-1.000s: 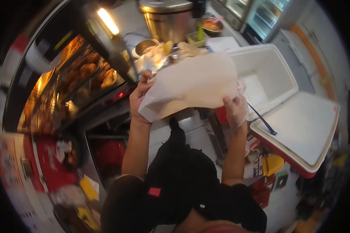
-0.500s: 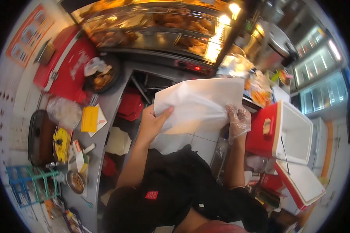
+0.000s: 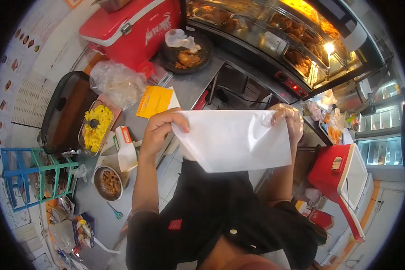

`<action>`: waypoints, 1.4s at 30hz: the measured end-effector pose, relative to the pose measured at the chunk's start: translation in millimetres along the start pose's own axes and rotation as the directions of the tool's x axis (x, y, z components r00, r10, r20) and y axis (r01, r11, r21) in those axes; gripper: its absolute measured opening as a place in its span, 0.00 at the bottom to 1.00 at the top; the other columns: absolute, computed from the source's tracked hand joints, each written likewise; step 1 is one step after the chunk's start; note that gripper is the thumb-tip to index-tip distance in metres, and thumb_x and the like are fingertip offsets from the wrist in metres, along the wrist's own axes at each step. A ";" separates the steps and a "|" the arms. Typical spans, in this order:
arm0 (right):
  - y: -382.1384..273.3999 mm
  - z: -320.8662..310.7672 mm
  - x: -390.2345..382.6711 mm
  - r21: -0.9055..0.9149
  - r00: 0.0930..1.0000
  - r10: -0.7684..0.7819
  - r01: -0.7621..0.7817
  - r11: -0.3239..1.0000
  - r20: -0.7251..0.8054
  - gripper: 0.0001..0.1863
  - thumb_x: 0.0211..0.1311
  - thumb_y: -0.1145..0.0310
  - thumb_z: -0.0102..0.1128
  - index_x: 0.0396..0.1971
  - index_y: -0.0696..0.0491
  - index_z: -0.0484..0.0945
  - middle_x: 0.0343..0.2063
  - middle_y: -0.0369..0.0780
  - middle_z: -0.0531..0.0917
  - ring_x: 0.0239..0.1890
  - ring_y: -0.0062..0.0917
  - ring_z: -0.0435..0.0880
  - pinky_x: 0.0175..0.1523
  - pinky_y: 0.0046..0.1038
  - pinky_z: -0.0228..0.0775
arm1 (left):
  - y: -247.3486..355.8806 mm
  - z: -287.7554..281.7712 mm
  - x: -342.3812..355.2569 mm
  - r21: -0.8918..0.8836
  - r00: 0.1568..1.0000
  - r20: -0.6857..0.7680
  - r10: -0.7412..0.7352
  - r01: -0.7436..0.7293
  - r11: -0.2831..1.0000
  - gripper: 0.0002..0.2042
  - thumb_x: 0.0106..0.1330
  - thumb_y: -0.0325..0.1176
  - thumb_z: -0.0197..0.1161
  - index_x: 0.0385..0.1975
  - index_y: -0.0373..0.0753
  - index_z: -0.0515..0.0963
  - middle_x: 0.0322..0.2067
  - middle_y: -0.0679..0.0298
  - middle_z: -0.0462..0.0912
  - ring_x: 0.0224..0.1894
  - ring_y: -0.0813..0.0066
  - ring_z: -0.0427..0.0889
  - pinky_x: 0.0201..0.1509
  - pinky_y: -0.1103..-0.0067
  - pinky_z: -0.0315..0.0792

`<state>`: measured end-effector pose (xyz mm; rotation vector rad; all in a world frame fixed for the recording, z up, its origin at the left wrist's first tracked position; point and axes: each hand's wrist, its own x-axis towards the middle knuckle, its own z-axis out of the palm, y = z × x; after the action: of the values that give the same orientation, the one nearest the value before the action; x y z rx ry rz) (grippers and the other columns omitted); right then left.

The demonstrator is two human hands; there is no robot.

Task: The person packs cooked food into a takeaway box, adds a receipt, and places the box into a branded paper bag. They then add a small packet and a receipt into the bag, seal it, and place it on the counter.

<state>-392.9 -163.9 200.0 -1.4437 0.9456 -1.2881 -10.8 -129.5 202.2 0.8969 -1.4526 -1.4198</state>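
Note:
A sheet of white paper (image 3: 231,144) is stretched between my two hands in front of my chest. My left hand (image 3: 159,128) is bare and pinches its upper left corner, thumb on top. My right hand (image 3: 287,120), in a clear plastic glove, grips the upper right corner. The paper's lower edge hangs over my dark shirt, and its lower left side slants inward. Nearest my left hand on the steel counter lies a yellow notepad (image 3: 155,101). Beyond the paper, a black pan (image 3: 200,51) holds pieces of fried meat and a crumpled white bag.
A lit glass food warmer (image 3: 274,49) stands ahead. Left, on the counter, are a red cooler box (image 3: 130,33), a plastic bag (image 3: 117,83), a tray of yellow food (image 3: 97,128), a bowl of brown pieces (image 3: 108,183) and scissors (image 3: 115,210). Another red cooler (image 3: 330,168) stands right.
My view has swung left, bringing the counter closer to the middle. Both hands still hold the paper, now lower edge toward me and drawn nearer my chest.

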 end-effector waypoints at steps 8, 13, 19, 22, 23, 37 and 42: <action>-25.3 35.6 35.7 -0.173 0.964 -0.038 0.086 0.981 0.264 0.22 0.56 0.57 0.54 0.27 0.64 0.81 0.32 0.49 0.85 0.34 0.35 0.83 0.44 0.33 0.73 | 10.2 -13.0 -2.6 0.243 0.933 -0.334 0.136 -0.054 0.969 0.12 0.61 0.26 0.68 0.45 0.36 0.82 0.38 0.66 0.80 0.38 0.78 0.77 0.38 0.82 0.70; -47.8 52.8 76.2 -0.192 0.855 -0.067 0.191 0.963 0.514 0.22 0.59 0.57 0.60 0.42 0.61 0.82 0.43 0.48 0.86 0.42 0.33 0.86 0.50 0.32 0.76 | 23.9 -10.5 10.2 0.488 0.953 -0.239 0.186 -0.048 0.871 0.16 0.59 0.22 0.68 0.48 0.39 0.82 0.31 0.69 0.78 0.31 0.81 0.71 0.31 0.82 0.65; -3.0 107.0 118.9 -0.682 0.502 0.537 0.159 0.713 0.678 0.26 0.66 0.50 0.59 0.52 0.57 0.80 0.44 0.48 0.86 0.44 0.38 0.85 0.51 0.38 0.77 | 12.1 -18.2 46.3 0.307 0.958 -0.254 0.131 -0.049 0.951 0.25 0.63 0.26 0.67 0.61 0.38 0.72 0.50 0.61 0.78 0.47 0.74 0.80 0.46 0.81 0.74; 18.6 95.3 99.2 -0.572 0.884 0.222 0.062 0.818 0.412 0.26 0.64 0.45 0.61 0.43 0.55 0.85 0.34 0.45 0.86 0.37 0.40 0.85 0.46 0.34 0.75 | -29.5 0.6 45.2 -0.206 0.909 -0.414 0.052 -0.149 0.967 0.36 0.64 0.33 0.68 0.70 0.37 0.58 0.61 0.57 0.70 0.55 0.68 0.79 0.57 0.77 0.75; 31.1 91.1 104.6 -0.510 0.852 0.291 -0.033 0.860 0.435 0.24 0.64 0.47 0.61 0.43 0.55 0.85 0.28 0.44 0.86 0.32 0.36 0.84 0.42 0.34 0.76 | -66.6 0.9 36.1 -0.103 0.919 -0.393 -0.032 -0.010 0.995 0.37 0.64 0.34 0.69 0.71 0.37 0.57 0.62 0.57 0.69 0.56 0.69 0.78 0.56 0.78 0.75; 61.0 -11.6 102.7 -0.091 0.851 0.385 -0.379 0.921 0.356 0.12 0.60 0.70 0.62 0.41 0.58 0.85 0.31 0.36 0.84 0.31 0.19 0.80 0.35 0.23 0.74 | -73.9 101.4 111.7 -0.038 0.791 -0.559 -0.251 0.277 0.960 0.06 0.67 0.28 0.62 0.38 0.32 0.82 0.37 0.62 0.85 0.39 0.79 0.82 0.42 0.81 0.75; 93.7 5.5 106.1 0.273 0.908 0.130 -0.253 0.928 0.399 0.05 0.49 0.79 0.59 0.27 0.59 0.83 0.30 0.41 0.84 0.31 0.27 0.81 0.40 0.26 0.74 | -62.8 96.5 93.4 -0.060 0.861 -0.476 -0.179 0.171 0.983 0.09 0.61 0.25 0.53 0.34 0.33 0.82 0.35 0.62 0.83 0.36 0.75 0.79 0.41 0.81 0.72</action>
<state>-367.9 -288.0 136.5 -1.2440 0.5746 -0.9215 -138.4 -188.1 154.7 1.2934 -0.9997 -1.2150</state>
